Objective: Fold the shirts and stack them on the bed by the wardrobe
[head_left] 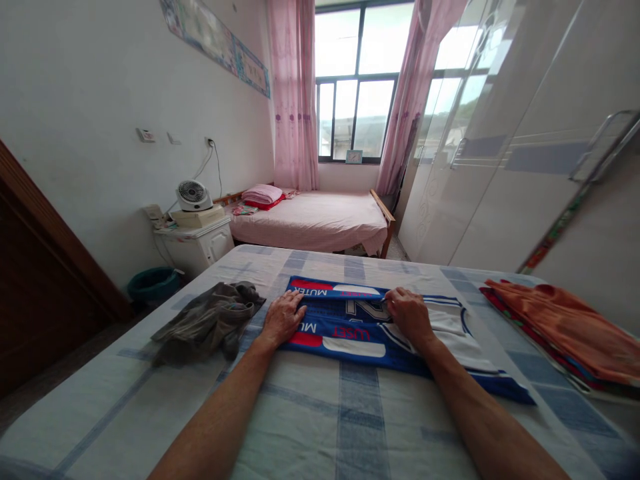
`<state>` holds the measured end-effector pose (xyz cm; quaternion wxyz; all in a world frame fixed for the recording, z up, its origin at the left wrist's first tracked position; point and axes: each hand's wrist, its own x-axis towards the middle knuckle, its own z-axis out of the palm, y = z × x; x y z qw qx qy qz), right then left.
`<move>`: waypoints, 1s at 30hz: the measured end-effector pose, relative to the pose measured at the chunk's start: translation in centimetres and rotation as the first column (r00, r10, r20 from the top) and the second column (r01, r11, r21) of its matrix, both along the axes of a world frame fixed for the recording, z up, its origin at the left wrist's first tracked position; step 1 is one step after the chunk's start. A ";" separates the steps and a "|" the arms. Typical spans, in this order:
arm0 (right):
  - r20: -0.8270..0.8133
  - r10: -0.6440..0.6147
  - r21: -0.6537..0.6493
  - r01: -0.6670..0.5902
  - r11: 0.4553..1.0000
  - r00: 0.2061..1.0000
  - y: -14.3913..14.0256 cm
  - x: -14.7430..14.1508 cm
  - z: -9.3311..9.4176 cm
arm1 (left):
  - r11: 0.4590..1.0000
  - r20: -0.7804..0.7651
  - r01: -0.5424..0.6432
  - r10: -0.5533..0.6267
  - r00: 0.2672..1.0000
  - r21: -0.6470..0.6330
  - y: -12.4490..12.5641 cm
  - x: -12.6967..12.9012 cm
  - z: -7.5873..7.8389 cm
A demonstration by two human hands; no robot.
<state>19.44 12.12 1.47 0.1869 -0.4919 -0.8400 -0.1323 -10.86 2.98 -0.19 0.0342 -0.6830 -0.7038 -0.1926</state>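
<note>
Two bare hands on one jersey [345, 350]: it lies on the plaid bedsheet [310, 407] in front of you, roughly centred, long way left to right. Blue at your left end, white section toward the right, red and white lettering on the blue. A fold runs lengthwise between your hands; the right end spreads out toward you, with a blue edge.

Your left hand [283, 318] is palm down on the jersey's left end, fingers laid out across the cloth. Your right hand [407, 313] is near the middle, fingers curled, pinching fabric by the white-trimmed edge. Both forearms are bare.

Just left of your left hand: a crumpled grey-brown garment [205, 320], apart from the jersey. Right side, well apart from your right hand: an orange garment [575, 327] on top of a stack of flat cloth, red showing at its edge.

Beyond your bed: a second bed with a pink sheet [320, 217], folded pink bedding [263, 193] at its left end. Fan [193, 194] sits on a box [200, 217] on the white cabinet [197, 248]; teal bin [153, 285] stands beside it. Glossy wardrobe [495, 180] at right.
</note>
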 end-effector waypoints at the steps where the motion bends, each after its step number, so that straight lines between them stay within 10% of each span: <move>1: 0.001 0.009 -0.005 -0.009 1.000 1.000 -0.1 0.2 0.0 | 1.000 0.008 -0.003 0.003 1.000 0.006 0.0 0.0 0.0; 16: -0.072 0.134 -0.172 -0.144 0.974 0.988 -0.7 -0.5 -2.0 | 0.985 0.139 -0.158 0.148 0.979 0.068 -0.2 -0.2 0.9; 30: -0.099 0.139 -0.132 -0.151 0.980 0.985 -0.2 -0.4 -2.5 | 0.843 0.228 -0.404 0.497 0.837 -0.356 1.8 -2.1 3.9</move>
